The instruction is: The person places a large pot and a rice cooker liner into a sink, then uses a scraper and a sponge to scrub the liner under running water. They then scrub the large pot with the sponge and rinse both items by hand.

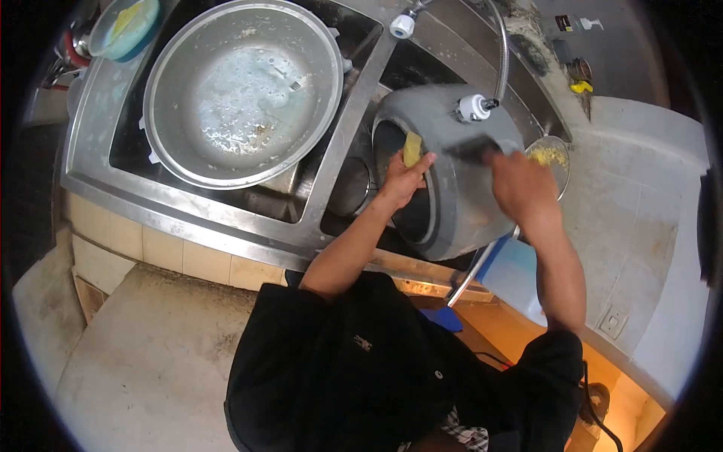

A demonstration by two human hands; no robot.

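A large grey pot [459, 188] lies tipped on its side in the right basin of the steel sink [226, 218], its mouth facing left. My left hand [403, 177] presses a yellow sponge [412, 148] against the pot's rim at the mouth. My right hand [520, 181] grips the pot's dark handle [474, 149] on top and steadies it. A white tap head [474, 108] on a flexible hose hangs just above the pot.
A wide steel basin [245, 90] with soapy water fills the left sink. A teal bowl [124, 26] sits at the far left corner. A strainer with yellow scraps [550, 157] lies right of the pot. A blue container [516, 275] stands under the counter.
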